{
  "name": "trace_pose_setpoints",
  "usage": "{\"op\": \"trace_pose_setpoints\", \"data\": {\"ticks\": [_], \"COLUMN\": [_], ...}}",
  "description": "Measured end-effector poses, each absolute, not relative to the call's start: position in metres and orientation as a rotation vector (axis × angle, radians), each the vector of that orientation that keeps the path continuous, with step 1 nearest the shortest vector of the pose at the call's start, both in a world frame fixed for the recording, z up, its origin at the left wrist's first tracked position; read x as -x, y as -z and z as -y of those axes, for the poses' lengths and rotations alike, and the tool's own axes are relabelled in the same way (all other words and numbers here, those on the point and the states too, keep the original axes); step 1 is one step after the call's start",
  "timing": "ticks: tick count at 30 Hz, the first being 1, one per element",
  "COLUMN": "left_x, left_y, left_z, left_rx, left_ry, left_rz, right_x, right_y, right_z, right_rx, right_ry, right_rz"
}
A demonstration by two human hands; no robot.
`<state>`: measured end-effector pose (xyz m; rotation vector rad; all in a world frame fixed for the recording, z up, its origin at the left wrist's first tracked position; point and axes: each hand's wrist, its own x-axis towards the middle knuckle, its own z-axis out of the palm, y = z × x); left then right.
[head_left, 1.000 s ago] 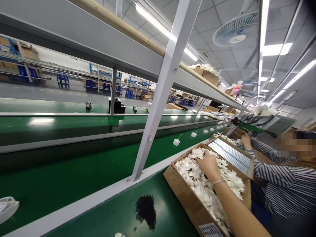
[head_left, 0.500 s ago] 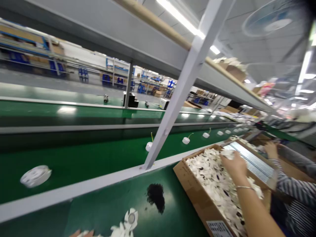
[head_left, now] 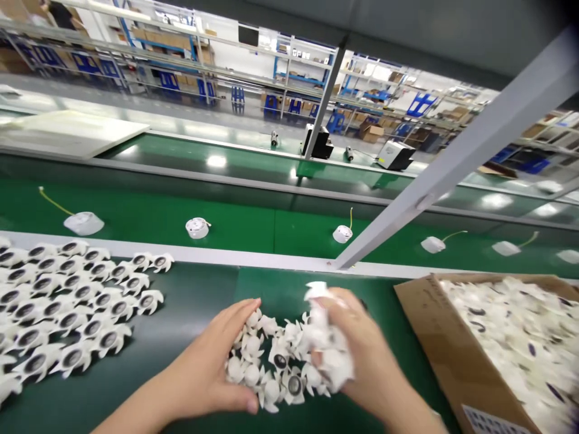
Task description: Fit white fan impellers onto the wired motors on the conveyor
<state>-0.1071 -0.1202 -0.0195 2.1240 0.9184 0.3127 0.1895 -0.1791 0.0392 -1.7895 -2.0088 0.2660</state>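
Note:
Small white fan impellers [head_left: 271, 386] lie in a loose pile on the green work surface, some showing dark ring-shaped hubs. My left hand [head_left: 221, 361] curves against the pile's left side, thumb and fingers spread apart. On the other side, my right hand [head_left: 357, 343] is closed around several white impellers [head_left: 332, 355], blurred by motion, just over the pile's right edge. Further left, many more impellers [head_left: 72, 301] stand in neat rows, hubs facing up. To the right is an open cardboard box [head_left: 434, 349] heaped with white impellers.
Behind a pale rail [head_left: 271, 259], a green conveyor belt [head_left: 244, 241] carries spaced white round housings [head_left: 198, 227], several with a yellow wire. A slanted grey post [head_left: 407, 211] rises from the rail between my right hand and the belt's right part. Shelves and blue stools stand far back.
My view has turned left. My right hand has moved from the cardboard box to the pile, carrying a handful of impellers. My left hand now shows fully beside the pile.

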Motion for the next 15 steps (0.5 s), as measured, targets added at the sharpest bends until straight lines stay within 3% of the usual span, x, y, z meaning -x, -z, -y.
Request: {"op": "trace_pose_setpoints", "data": {"ticks": [4,12,15], "left_x": [0.105,0.102,0.103], "left_y": [0.021,0.012,0.009], "left_z": [0.118,0.113,0.113], "left_rx": [-1.974,-1.984,-1.996], "left_ry": [-0.477,-0.446,-0.369], "left_rz": [-0.94,-1.013,-1.028], "right_x": [-0.13,-0.122,-0.158], "right_y": [-0.044,-0.039,-0.053], "right_z": [0.146,0.148,0.162], "right_rx": [1.616,1.433,1.578], "right_ry": [-0.578,-0.617,-0.467], "right_rz": [2.381,2.389,2.269]}}
